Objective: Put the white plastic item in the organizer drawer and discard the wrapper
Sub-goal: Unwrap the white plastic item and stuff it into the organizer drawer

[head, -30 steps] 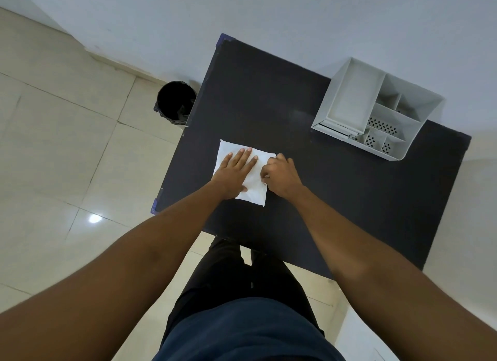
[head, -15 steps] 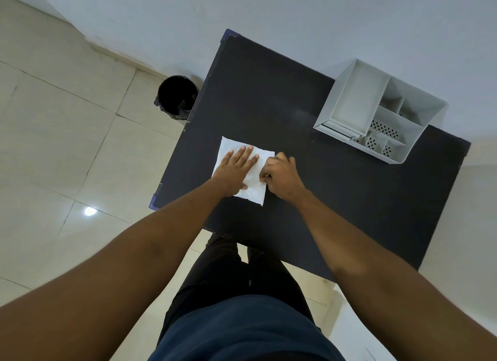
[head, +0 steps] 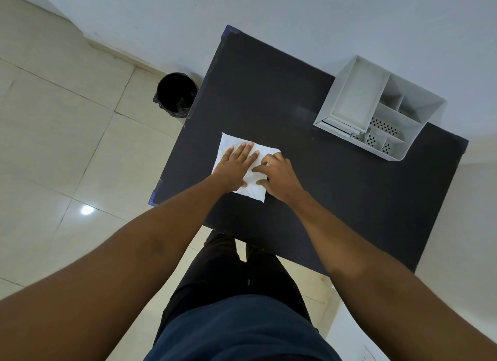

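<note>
Wrapper (head: pixel 230 145) lies flat on the black table (head: pixel 336 194) under my spread left hand (head: pixel 236 164), so I should press it steady while my right hand (head: pixel 277 175), fingers loosely curled, works its right edge open.

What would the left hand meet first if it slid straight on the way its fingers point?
Past the wrapper's far edge, only bare table ahead of the left hand, then probably the wall.
</note>
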